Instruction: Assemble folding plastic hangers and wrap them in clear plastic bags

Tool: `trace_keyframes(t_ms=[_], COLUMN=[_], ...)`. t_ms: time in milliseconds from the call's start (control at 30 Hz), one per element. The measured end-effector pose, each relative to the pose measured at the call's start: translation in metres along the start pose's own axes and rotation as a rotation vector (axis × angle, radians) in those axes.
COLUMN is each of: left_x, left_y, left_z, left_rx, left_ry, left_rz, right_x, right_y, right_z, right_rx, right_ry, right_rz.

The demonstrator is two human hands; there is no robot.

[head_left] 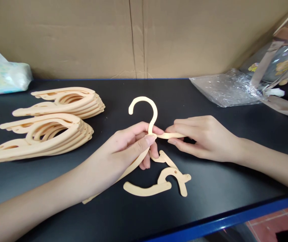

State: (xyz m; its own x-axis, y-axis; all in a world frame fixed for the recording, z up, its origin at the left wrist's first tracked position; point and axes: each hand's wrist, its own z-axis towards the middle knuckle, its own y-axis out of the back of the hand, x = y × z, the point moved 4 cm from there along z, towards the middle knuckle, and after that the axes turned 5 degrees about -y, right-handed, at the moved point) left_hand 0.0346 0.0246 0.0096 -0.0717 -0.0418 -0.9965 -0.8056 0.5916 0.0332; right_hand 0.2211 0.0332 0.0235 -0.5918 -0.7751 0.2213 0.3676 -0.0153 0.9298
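A cream plastic folding hanger (154, 116) is held between both hands above the black table, its curved hook standing upright. My left hand (131, 144) pinches it just below the hook, thumb in front and fingers behind. One long arm of the hanger slants down to the left beneath that hand. My right hand (204, 136) grips the other arm, which points right; its end is hidden in the fingers. Under the hands lie loose cream pieces, among them a curved bar (145, 190) and a hooked piece (175, 174).
Two stacks of folded cream hangers, a rear stack (68, 102) and a front stack (53, 136), lie at left. A tissue pack (10, 77) sits behind them. Clear plastic wrap (224, 87) and a transparent bag (277, 60) are at back right. Cardboard (88, 40) stands behind the table (209, 201).
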Motion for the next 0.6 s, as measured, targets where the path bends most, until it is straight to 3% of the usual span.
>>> trace_keyframes(t_ms=[333, 600], left_x=[0.0, 0.001], left_y=[0.003, 0.007], left_z=[-0.002, 0.001], left_rx=[-0.132, -0.163], left_ry=[-0.05, 0.06], left_rz=[-0.12, -0.309], right_x=[0.002, 0.006], right_y=[0.006, 0.011], right_z=[-0.001, -0.003], right_rx=[-0.093, -0.143], right_ry=[0.059, 0.126], right_rz=[-0.055, -0.109])
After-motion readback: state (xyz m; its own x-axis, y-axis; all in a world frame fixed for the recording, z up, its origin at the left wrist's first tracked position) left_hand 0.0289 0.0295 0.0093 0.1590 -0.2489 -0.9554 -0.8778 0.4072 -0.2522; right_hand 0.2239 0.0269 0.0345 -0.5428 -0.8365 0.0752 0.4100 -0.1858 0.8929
